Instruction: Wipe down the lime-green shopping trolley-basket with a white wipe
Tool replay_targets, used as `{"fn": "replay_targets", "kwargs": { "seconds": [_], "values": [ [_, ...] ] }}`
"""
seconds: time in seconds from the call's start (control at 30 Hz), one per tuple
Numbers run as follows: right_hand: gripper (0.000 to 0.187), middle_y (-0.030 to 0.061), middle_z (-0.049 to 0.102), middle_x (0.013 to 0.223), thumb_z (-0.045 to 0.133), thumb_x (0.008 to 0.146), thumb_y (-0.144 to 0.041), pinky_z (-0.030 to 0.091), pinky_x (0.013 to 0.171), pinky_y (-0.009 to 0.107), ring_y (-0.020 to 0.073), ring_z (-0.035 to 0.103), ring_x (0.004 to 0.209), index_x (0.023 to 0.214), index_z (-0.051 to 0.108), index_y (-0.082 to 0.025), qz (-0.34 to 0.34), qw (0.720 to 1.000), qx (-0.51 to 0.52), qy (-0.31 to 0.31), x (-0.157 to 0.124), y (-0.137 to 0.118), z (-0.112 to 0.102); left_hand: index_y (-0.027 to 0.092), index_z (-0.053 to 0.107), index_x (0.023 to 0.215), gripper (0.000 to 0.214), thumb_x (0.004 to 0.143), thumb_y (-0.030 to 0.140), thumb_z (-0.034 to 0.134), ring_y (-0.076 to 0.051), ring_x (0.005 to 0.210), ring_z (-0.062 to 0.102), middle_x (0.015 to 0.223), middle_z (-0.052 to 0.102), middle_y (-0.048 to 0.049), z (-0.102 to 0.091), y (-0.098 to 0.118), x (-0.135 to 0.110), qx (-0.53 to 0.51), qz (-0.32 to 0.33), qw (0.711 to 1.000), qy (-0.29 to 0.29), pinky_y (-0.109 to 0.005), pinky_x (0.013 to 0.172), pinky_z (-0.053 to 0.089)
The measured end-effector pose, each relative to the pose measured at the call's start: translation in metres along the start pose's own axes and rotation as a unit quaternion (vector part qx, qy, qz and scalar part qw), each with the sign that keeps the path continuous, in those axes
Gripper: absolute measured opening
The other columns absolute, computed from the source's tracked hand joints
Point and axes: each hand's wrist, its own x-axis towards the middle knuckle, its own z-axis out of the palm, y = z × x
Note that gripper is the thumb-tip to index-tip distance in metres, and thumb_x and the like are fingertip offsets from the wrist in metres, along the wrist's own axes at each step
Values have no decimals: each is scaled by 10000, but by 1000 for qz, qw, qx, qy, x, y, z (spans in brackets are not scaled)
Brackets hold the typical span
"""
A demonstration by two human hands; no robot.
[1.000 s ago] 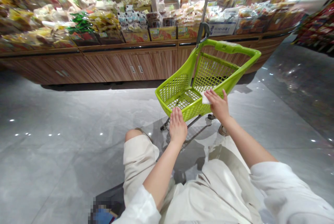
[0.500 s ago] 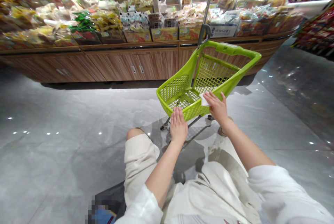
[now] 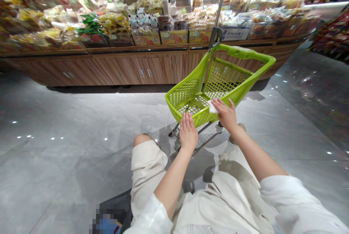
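A lime-green shopping cart with a perforated basket stands in front of me, its front end angled toward the left. My left hand is on the near front rim, fingers together over the edge and thumb out of sight. Under the fingers of my right hand is a folded white wipe, which I press against the cart's near side rim. Whether it is paper or cloth I cannot tell. The right thumb points up, apart from the fingers.
Beyond the cart runs a wooden display counter stacked with packaged snacks. A grey pole with a hook rises at the cart's back. My knees flank the cart's near end. A dark bag lies at lower left on the shiny floor.
The view has shifted slightly. My right hand and the wipe have slid a little leftward along the cart's rim. My left hand keeps its place on the rim.
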Motion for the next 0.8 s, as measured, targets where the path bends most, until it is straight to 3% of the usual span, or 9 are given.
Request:
{"fn": "replay_targets", "kwargs": {
  "seconds": [0.07,0.13,0.23,0.3,0.43,0.53,0.6,0.7,0.8],
  "values": [
    [699,60,530,1467,427,766,-10,149,1193,556,233,453,1394,1428,474,-227,47,999,-5,20,0,-2,3,-36,181,1525,748,866,146,486,-292,1524,156,1605,261,-236,-1,3,0,-2,-4,1000,1,-449,1233,253],
    [708,69,527,1469,420,765,-9,163,1194,540,230,442,1402,1442,459,-215,48,999,8,25,-4,-26,8,-38,178,1525,757,860,144,493,-291,1526,147,1604,261,-237,-1,4,1,-5,-11,1000,2,-457,1234,251],
    [698,68,507,1485,404,792,-14,181,1201,487,201,415,1420,1461,438,-210,-21,999,47,2,-12,-73,15,-34,192,1522,775,837,132,513,-289,1529,130,1608,255,-235,1,3,2,-5,-15,1000,-3,-459,1241,236],
    [683,63,497,1493,400,813,-22,166,1209,472,189,407,1424,1466,433,-217,-71,996,60,-16,-15,-88,16,-16,196,1526,786,824,123,520,-282,1531,128,1614,248,-222,2,1,2,-3,-13,1000,-8,-458,1244,227],
    [686,48,515,1478,394,830,-14,123,1219,475,175,440,1402,1471,426,-255,-120,991,42,-30,-9,-53,9,-12,170,1534,779,844,133,500,-273,1530,137,1615,249,-218,2,-3,1,0,-6,1000,-6,-453,1241,236],
    [686,50,534,1462,404,819,-15,135,1211,501,193,468,1382,1459,444,-259,-64,998,11,-9,-3,-7,2,-14,149,1538,781,857,146,496,-277,1527,148,1611,253,-226,-1,-3,0,-3,-1,1000,-4,-453,1234,253],
    [694,56,534,1463,419,798,-16,146,1200,534,217,466,1384,1449,456,-251,-4,1000,-5,8,0,8,1,-3,144,1543,787,859,152,502,-276,1527,150,1614,248,-220,-3,-1,0,-4,-1,1000,-5,-450,1234,251],
    [732,75,522,1472,440,764,-14,164,1192,548,236,448,1398,1464,439,-229,42,999,-1,21,-3,-10,5,-6,141,1544,792,877,195,518,-280,1529,137,1621,224,-223,-5,2,0,-10,-5,1000,-8,-446,1237,241],
    [716,76,510,1483,435,790,-29,186,1200,498,212,420,1417,1481,417,-214,-13,999,30,3,-10,-57,12,10,130,1551,761,917,236,484,-273,1531,126,1624,219,-214,-4,3,1,-16,-13,1000,-7,-464,1232,249]
  ]
}}
